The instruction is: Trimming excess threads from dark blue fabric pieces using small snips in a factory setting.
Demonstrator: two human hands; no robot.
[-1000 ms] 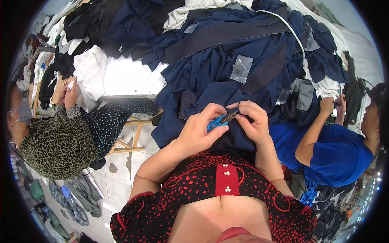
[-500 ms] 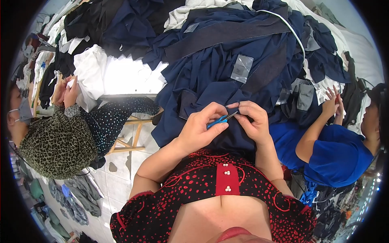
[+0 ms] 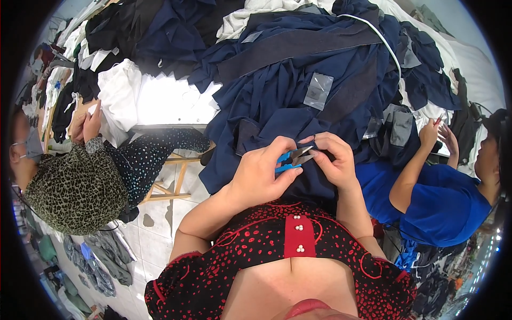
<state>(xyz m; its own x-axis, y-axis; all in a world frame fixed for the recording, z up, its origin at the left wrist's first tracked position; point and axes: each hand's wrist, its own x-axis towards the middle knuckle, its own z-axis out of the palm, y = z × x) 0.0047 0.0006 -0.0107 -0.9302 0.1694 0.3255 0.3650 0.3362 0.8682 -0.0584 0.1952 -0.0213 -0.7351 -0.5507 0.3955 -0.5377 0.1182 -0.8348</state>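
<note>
Heap of crumpled navy-blue woven cloth [image 3: 277,85]: largest item; lies beneath and beyond both hands. Flat, bright white tabletop [image 3: 173,106]: beyond the left hand [image 3: 266,169] and off to its left. Long dark-grey fabric strip [image 3: 298,47]: on the heap, well beyond both hands. Bunched soft white cloth [image 3: 120,88]: farther left of the left hand, at the tabletop's side. Left hand: closed around the snips, thumb on the near side. Right hand [image 3: 333,160]: just right of the blades, fingers curled, thumb and index tips at the navy cloth; cannot tell whether they pinch it. Flat clear plastic packet [image 3: 319,90]: on the heap, just beyond the right hand. Small snips with blue handles and grey metal blades [image 3: 288,167]: in the left hand's grip, blades parted, tips toward the right fingertips
</note>
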